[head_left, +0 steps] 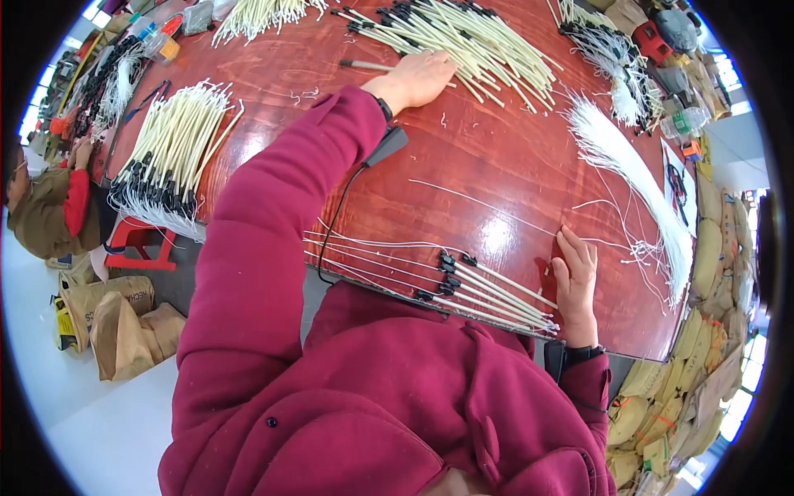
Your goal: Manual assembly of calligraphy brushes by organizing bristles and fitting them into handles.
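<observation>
Several cream tubes with black ends [488, 293] lie in a row at the near edge of the red-brown bench [463, 174]. The right hand [575, 285] rests flat beside their tips, fingers loose, gripping nothing. Farther off, the left hand [418, 78] stretches across the bench and lies palm-down, fingers spread, on a large pile of tubes [471, 45]. White strands [641, 186] trail along the right.

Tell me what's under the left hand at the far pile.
The left hand lies flat on the far pile of cream tubes. The tubes directly beneath its palm are covered.
</observation>
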The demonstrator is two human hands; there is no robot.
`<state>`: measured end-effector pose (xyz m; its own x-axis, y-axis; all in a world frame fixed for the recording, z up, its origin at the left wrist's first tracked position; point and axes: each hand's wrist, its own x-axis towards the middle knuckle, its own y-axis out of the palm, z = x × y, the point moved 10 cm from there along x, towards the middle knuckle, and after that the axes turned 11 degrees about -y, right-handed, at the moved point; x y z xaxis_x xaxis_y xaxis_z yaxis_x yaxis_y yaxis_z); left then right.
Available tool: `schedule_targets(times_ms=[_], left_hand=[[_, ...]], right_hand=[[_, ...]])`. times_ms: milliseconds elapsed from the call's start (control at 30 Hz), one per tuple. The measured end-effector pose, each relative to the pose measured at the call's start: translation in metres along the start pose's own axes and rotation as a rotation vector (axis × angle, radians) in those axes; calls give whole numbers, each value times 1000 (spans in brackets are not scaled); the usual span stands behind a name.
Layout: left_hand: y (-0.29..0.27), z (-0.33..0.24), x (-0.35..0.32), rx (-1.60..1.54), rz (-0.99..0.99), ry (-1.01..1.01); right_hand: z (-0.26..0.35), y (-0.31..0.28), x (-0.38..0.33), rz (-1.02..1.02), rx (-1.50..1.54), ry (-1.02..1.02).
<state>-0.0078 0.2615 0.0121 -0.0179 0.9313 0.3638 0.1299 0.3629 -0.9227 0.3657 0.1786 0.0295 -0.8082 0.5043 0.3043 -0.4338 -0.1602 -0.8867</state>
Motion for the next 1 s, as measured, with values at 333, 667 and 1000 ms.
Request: schedule_targets(times_ms=[333,667,1000], left_hand=[[-92,-31,-120,-403,50,-128],[-78,-45,-190,-363,188,-262],[-75,-54,-179,-347,203,-239]], right_hand=[[-10,-1,-4,-84,61,40],[-5,-2,-1,-94,84,26],[-10,0,-2,-93,108,35]])
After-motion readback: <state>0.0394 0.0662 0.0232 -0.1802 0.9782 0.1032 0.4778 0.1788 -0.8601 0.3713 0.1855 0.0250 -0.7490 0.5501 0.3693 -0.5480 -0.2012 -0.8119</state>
